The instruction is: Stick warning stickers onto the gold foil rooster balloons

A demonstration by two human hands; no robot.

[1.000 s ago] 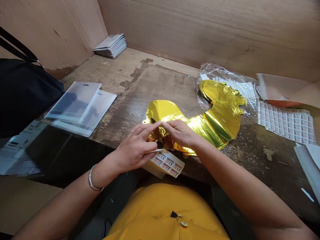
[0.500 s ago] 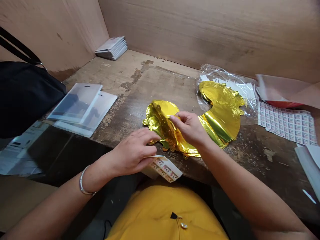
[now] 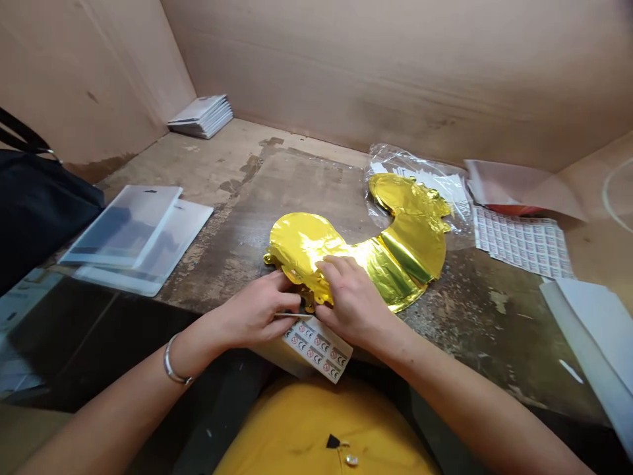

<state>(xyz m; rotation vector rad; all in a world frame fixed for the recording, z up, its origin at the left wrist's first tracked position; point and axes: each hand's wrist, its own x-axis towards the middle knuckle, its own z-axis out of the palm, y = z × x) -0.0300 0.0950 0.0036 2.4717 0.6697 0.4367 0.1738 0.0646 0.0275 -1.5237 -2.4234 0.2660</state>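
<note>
Gold foil balloons (image 3: 309,241) lie flat in a curved shape near the table's front edge, their small tabs along the rim. My left hand (image 3: 260,307) pinches a folded sheet of stickers (image 3: 319,349) printed with CE marks, which hangs over the table edge. The fingertips of that hand reach to the underside of the balloon's near edge. My right hand (image 3: 353,297) is closed on the balloon's near edge, fingers on top; its thumb is close to the sticker sheet. Part of the balloon rim is hidden by my hands.
Clear plastic sleeves (image 3: 123,224) lie at the left beside a black bag (image 3: 44,211). A stack of white packs (image 3: 200,117) stands in the back left corner. Behind the balloons is a clear bag (image 3: 390,155); another sticker sheet (image 3: 524,244) and white sheets (image 3: 588,330) are at the right.
The lifted, folded balloon layer has come down flat. My right hand has moved down toward the near edge, closer to my left hand. The camera view has shifted.
</note>
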